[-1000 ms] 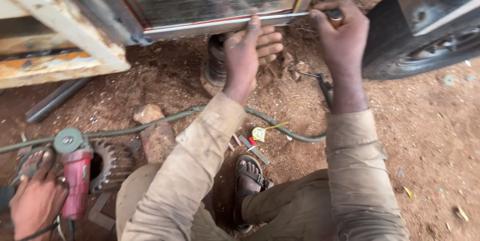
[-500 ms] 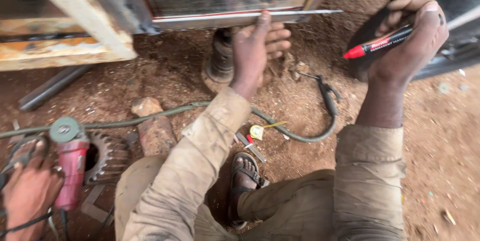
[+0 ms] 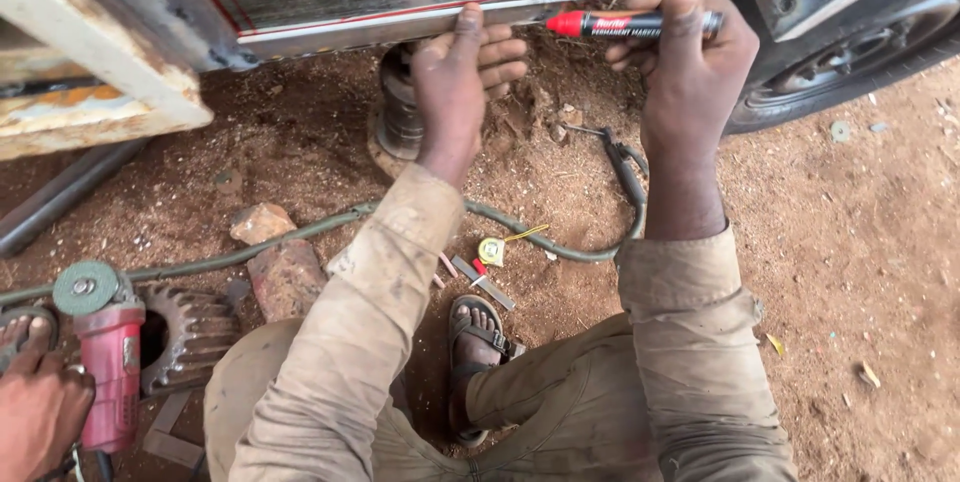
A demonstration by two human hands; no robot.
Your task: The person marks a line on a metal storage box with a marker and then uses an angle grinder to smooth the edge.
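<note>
Since the earlier frame, the right hand (image 3: 690,67) had swung the marker (image 3: 635,24) level, its red cap toward the strip (image 3: 420,24). Fingers were closed around the marker's barrel. Left hand (image 3: 465,72) pinched the strip, just left of the cap. Another person's hand (image 3: 40,412) gripped a grinder (image 3: 105,352), far below-left.

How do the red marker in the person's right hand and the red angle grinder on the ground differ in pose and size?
The marker lies level, held up in the right hand; the angle grinder stands on the dirt beside another person's hand. The marker is slim, the grinder bulky with a green disc. Both are partly red.
</note>
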